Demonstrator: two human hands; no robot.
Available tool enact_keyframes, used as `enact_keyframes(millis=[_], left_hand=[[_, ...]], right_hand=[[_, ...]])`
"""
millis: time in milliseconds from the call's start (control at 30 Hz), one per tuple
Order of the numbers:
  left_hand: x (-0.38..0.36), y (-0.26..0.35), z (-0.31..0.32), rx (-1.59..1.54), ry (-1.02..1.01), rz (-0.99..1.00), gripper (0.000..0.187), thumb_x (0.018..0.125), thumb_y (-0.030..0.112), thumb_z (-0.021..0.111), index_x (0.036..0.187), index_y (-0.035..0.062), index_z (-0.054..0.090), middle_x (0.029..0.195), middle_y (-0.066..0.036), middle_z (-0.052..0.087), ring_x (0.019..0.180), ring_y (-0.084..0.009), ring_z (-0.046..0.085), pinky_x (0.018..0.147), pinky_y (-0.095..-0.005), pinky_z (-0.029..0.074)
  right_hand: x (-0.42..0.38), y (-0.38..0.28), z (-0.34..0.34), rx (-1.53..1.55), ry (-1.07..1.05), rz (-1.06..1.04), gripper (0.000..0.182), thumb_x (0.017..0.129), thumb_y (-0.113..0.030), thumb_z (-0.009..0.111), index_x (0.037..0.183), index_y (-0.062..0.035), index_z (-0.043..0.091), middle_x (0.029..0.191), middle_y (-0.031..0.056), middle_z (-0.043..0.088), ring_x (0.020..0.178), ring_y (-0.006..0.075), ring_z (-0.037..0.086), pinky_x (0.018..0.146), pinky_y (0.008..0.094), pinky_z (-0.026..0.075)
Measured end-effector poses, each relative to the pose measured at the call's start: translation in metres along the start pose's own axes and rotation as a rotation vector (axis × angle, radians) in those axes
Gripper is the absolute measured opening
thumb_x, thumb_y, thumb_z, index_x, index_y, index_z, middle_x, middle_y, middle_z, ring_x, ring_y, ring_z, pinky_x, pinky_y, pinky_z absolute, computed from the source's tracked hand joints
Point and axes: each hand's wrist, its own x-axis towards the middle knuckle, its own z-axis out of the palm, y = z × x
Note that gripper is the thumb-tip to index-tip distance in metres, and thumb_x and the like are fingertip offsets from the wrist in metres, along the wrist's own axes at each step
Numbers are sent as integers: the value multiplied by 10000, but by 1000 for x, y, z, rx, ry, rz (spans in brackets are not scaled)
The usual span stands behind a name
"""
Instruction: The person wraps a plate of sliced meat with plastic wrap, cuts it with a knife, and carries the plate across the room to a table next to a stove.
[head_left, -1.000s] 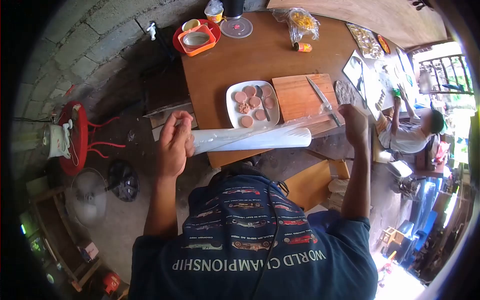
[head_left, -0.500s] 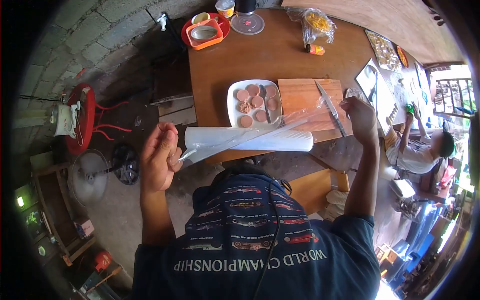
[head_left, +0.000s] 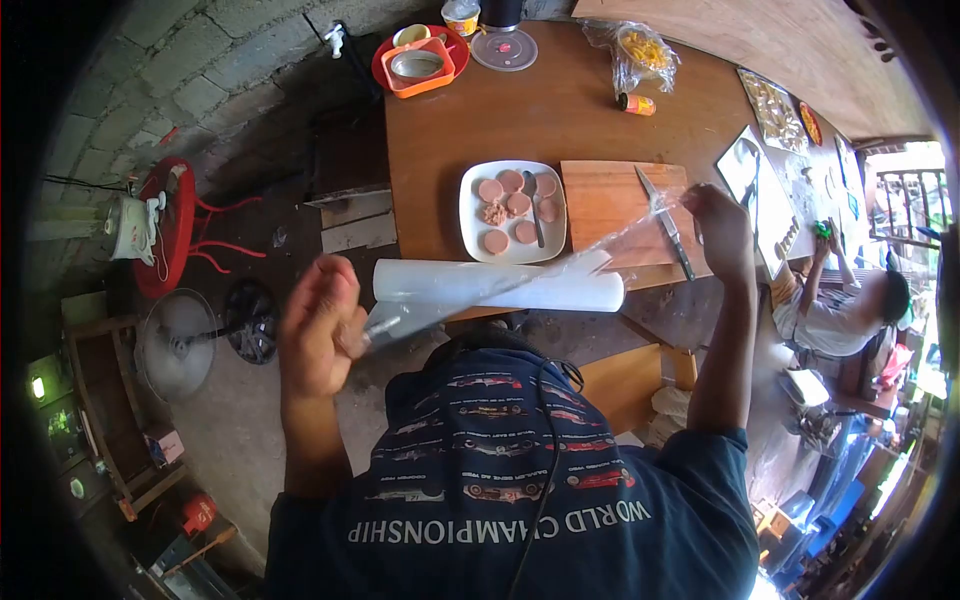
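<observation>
A strip of clear plastic film (head_left: 540,275) is stretched slantwise between my two hands. My left hand (head_left: 325,325) is closed on its lower end, left of the table. My right hand (head_left: 718,228) pinches the upper end, near the right edge of the cutting board. Under the film, a roll of plastic wrap (head_left: 500,286) lies along the table's front edge. Behind the roll stands a white square plate (head_left: 470,215) with several round pink slices, some mashed meat and a spoon (head_left: 538,210). A knife (head_left: 662,220) rests on the wooden cutting board (head_left: 610,205).
At the table's (head_left: 500,120) back left sit an orange tray (head_left: 435,80) and a round lid (head_left: 503,48). A plastic-wrapped bowl (head_left: 643,50) and a small jar (head_left: 637,104) are behind the board. A person (head_left: 840,310) works at the right beside a white tray (head_left: 745,170).
My left hand has turned slightly and looks blurred. The film between my hands has shifted and appears more bunched. The view has moved a little.
</observation>
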Motion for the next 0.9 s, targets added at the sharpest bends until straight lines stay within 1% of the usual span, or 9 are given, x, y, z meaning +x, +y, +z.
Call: enact_keyframes(millis=[133,200,300,400,500,567,633,700,900], left_hand=[[53,11,-17,6,38,256,364,1051,370,656,1279,104,558,762,81,362,577,-15,294,513,-216,227],[99,30,-27,213,-196,290,356,1009,324,729,1247,105,581,788,89,436,573,-13,317,530,-216,252],[162,45,-37,409,-255,266,413,947,270,795,1259,88,594,772,87,436,605,-15,370,543,-218,308],[213,50,-54,741,-266,184,327,922,152,783,1190,34,637,924,68,558,687,-40,523,620,-217,418],[290,21,-91,1118,-187,196,196,905,136,784,1043,25,702,903,0,694,794,-108,657,710,-280,511],[351,-12,-113,1397,13,421,159,888,183,794,926,44,726,892,-126,765,843,-248,742,745,-373,562],[380,-38,-116,1448,82,384,101,914,169,742,920,69,733,887,-164,750,899,-330,745,789,-431,572],[399,-62,-117,1482,150,348,102,936,142,652,926,74,728,944,-158,760,952,-348,740,821,-457,574],[435,-111,-135,1550,249,170,130,908,165,651,987,99,729,1032,-161,756,1011,-358,723,873,-484,568]], right_hand=[[32,16,10,6,-45,116,203,1016,-195,656,1047,-6,722,823,111,701,780,126,641,750,314,512],[51,32,17,51,-62,79,246,1004,-248,677,1038,-9,725,828,123,704,770,156,651,751,332,519],[86,71,36,54,-77,38,247,1004,-261,682,1035,-21,736,849,134,723,780,193,678,755,351,530],[115,91,64,-41,-65,89,250,982,-298,710,1021,-56,759,841,137,736,762,234,707,734,378,543],[138,120,105,-18,-128,143,264,944,-338,749,1007,-82,772,859,143,750,786,293,737,737,417,556],[158,146,153,-95,-169,144,253,933,-332,756,1000,-89,778,890,138,763,831,304,744,766,425,571],[168,180,187,-80,-182,156,253,921,-331,765,1002,-92,784,902,142,765,853,298,747,775,427,574],[173,197,212,-63,-195,170,254,908,-329,774,1005,-94,790,914,145,766,874,292,750,785,430,577],[182,235,261,-109,-215,242,191,879,-280,775,952,-105,800,935,132,776,937,302,751,825,427,585]])
